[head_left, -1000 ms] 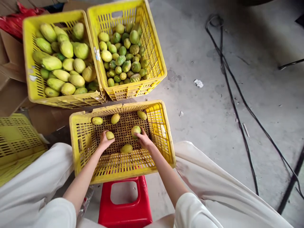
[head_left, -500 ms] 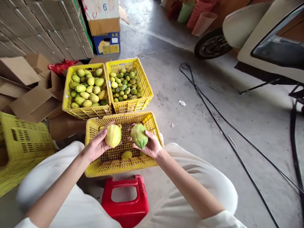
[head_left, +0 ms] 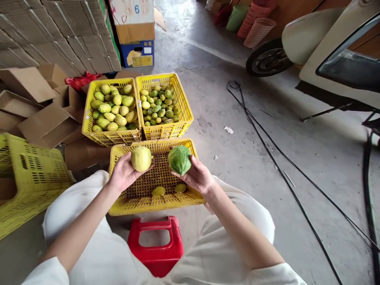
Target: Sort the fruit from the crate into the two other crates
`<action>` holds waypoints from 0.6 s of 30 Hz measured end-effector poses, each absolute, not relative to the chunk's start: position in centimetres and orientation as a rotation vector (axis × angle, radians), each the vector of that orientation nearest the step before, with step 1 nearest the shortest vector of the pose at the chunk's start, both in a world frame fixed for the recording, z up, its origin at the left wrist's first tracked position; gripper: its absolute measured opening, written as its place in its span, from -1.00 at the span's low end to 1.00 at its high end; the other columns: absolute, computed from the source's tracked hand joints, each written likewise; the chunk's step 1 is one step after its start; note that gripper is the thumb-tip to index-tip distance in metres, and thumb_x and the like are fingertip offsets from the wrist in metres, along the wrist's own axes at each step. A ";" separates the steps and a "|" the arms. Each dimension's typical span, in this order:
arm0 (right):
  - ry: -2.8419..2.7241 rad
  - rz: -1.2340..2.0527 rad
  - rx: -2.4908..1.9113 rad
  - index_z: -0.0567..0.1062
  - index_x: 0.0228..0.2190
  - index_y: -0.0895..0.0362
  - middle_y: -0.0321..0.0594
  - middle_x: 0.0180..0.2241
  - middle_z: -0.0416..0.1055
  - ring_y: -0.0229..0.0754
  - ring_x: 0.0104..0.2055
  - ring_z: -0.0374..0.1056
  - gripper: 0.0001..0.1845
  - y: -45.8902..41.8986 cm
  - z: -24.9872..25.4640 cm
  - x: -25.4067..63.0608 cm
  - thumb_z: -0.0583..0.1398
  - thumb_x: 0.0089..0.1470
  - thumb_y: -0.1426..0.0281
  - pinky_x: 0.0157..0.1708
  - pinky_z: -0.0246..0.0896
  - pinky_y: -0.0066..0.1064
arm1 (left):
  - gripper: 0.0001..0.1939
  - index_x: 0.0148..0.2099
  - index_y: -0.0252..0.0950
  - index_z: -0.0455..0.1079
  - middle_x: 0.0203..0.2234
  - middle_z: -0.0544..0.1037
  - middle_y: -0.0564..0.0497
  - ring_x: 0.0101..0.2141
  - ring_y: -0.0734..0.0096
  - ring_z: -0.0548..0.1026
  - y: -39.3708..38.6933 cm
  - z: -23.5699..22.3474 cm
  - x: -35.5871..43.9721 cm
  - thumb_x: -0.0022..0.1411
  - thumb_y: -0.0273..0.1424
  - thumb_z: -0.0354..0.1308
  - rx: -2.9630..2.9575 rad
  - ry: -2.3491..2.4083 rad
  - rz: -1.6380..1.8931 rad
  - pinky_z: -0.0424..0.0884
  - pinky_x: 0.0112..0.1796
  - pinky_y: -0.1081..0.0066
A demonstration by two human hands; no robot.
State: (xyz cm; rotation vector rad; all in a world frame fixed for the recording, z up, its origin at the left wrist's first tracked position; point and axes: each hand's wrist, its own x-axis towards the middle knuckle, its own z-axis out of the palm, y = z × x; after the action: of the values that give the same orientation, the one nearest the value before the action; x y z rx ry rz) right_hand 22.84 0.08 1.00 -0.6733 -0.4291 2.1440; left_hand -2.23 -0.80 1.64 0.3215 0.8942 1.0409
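Note:
My left hand (head_left: 126, 172) is closed round a pale yellow lemon (head_left: 141, 158), gripping it from its left side and below. A green, bumpy-skinned lemon (head_left: 179, 160) rests in my right hand (head_left: 199, 176), with the thumb along its right side. Both fruits are held up over a yellow plastic crate (head_left: 154, 208) between my knees. On its perforated floor lie two loose lemons, one left of centre (head_left: 158, 191) and the other lemon (head_left: 180, 188) partly beneath my right hand.
Beyond it stand two more yellow crates, the left crate (head_left: 115, 139) with larger fruit and the right crate (head_left: 169, 130) with smaller, greener fruit. A red stool (head_left: 157, 257) is between my legs. Cardboard (head_left: 44, 122) and another crate (head_left: 35, 174) lie left; black cables (head_left: 276, 162) cross the floor right.
Both lemons have turned in my hands, the right one now showing a darker green side. My hands have risen slightly, uncovering more of the second lemon in the crate.

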 end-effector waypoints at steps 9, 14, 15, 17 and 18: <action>-0.291 2.149 -0.698 0.46 -0.05 0.11 -0.12 -0.13 0.64 -0.01 -0.06 0.59 -0.63 0.5 0.7 21.6 0.27 0.14 0.22 -0.01 0.54 -0.09 | -0.43 0.06 -0.29 0.47 0.07 0.59 -0.24 0.25 -0.23 0.44 -0.6 1.1 -1.7 0.05 -0.18 0.47 0.428 0.812 1.000 0.49 0.17 -0.11; -0.473 2.139 -0.697 0.44 0.04 0.09 -0.08 0.01 0.58 0.08 0.14 0.49 -0.51 0.3 1.5 22.1 0.22 0.04 0.29 0.16 0.39 0.12 | -0.55 0.04 -0.27 0.45 -0.03 0.64 -0.16 0.19 -0.13 0.51 -0.3 1.5 -1.7 0.15 -0.21 0.38 0.343 0.885 1.051 0.48 0.17 -0.14; -0.478 2.135 -0.695 0.45 0.02 0.09 -0.10 -0.01 0.59 0.04 0.09 0.52 -0.52 0.2 1.4 22.1 0.25 0.03 0.29 0.13 0.43 0.04 | -0.56 0.05 -0.29 0.45 -0.04 0.65 -0.17 0.17 -0.13 0.52 -0.3 1.7 -1.7 0.17 -0.21 0.35 0.329 0.894 1.055 0.49 0.16 -0.14; -0.445 2.139 -0.674 0.48 -0.01 0.08 -0.18 -0.08 0.62 -0.06 -0.05 0.57 -0.51 0.2 1.0 22.1 0.35 0.01 0.25 -0.02 0.54 -0.14 | -0.53 0.09 -0.32 0.44 -0.04 0.65 -0.21 0.16 -0.16 0.53 -0.2 2.0 -1.8 0.20 -0.20 0.28 0.311 0.891 1.046 0.51 0.13 -0.15; -0.421 2.148 -0.658 0.49 -0.03 0.07 -0.22 -0.12 0.63 -0.10 -0.12 0.58 -0.50 0.2 0.8 22.1 0.38 -0.01 0.21 -0.09 0.57 -0.21 | -0.52 0.11 -0.33 0.43 -0.04 0.64 -0.22 0.16 -0.18 0.53 -0.2 2.0 -1.8 0.21 -0.19 0.25 0.308 0.883 1.040 0.51 0.12 -0.16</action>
State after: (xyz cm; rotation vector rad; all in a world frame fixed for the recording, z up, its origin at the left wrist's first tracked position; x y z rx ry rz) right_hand 22.07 0.17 0.77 -0.6582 -0.4212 2.1475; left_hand -1.79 -0.22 2.04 0.3080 0.8833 1.0403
